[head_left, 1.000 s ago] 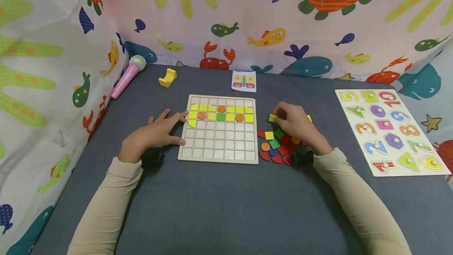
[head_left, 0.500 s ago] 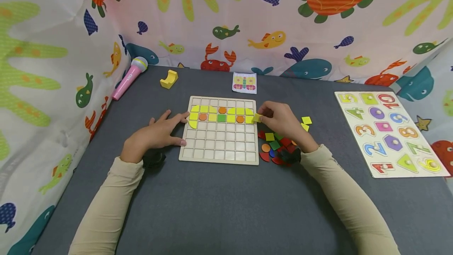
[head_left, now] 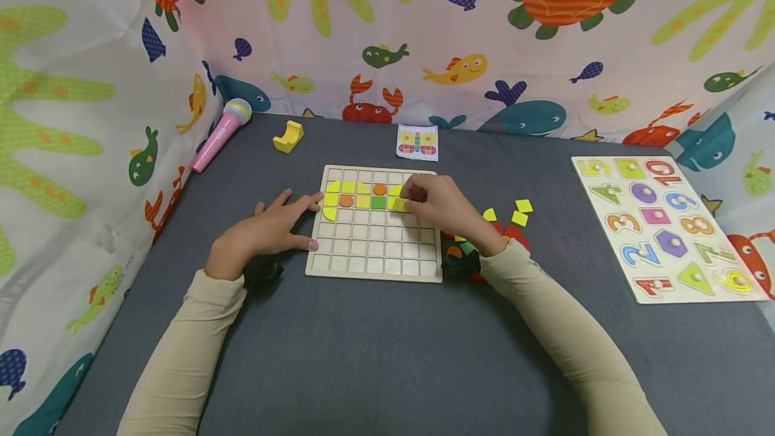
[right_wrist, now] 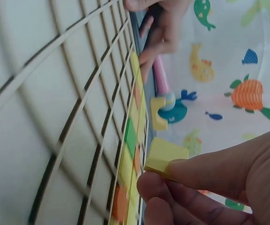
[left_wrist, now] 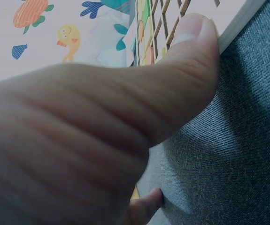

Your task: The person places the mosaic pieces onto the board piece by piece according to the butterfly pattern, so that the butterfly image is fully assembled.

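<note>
A wooden grid board point(head_left: 372, 247) lies on the dark table, its upper rows partly filled with yellow, orange and green tiles. My left hand point(head_left: 257, 237) rests at the board's left side, with fingertips and thumb on its edge. Thumb and fingers of my right hand point(head_left: 447, 206) pinch a yellow square tile point(right_wrist: 166, 154), held above the upper right part of the board. Several tiles under that hand are hidden in the head view. In the left wrist view the thumb point(left_wrist: 186, 61) presses the board's rim.
Loose tiles, among them a yellow square point(head_left: 519, 219), lie right of the board, partly behind the right wrist. A butterfly pattern card point(head_left: 417, 142), yellow block point(head_left: 287, 136) and pink toy microphone point(head_left: 220, 134) lie behind. A number puzzle board point(head_left: 644, 229) lies right.
My right hand has picked a yellow tile from the right of the board and carried it left over the board's upper right area. The left hand stays at the board's edge.
</note>
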The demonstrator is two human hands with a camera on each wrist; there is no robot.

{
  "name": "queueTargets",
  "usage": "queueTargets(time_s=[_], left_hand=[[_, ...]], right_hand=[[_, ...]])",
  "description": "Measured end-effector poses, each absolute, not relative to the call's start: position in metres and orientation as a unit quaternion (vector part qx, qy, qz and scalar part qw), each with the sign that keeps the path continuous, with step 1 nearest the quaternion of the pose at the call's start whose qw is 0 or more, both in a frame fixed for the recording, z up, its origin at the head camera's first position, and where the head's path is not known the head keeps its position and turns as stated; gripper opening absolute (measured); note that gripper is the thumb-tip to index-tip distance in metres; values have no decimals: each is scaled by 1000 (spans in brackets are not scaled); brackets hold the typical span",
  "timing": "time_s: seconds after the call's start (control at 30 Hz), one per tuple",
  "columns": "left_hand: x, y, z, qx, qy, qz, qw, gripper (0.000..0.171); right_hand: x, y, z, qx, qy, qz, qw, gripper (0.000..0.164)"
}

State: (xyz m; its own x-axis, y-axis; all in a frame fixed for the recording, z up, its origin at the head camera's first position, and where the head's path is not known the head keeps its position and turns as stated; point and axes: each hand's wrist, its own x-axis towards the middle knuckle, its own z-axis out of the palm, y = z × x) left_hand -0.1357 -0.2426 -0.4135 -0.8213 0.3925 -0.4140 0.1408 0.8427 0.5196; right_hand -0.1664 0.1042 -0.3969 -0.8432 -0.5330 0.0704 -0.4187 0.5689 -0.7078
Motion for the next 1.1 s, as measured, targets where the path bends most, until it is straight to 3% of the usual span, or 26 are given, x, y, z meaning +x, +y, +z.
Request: queueTargets(time_s=[0.6,1.1], left_hand=[[-132,-238,-408,137,926,227,267,101],[-133,-241,-409,140,926,235,260,106]], right_hand=[[-170,37,-402,-322,865,-373,98,8],[-172,9,-406,-342,870,-341,101,7]])
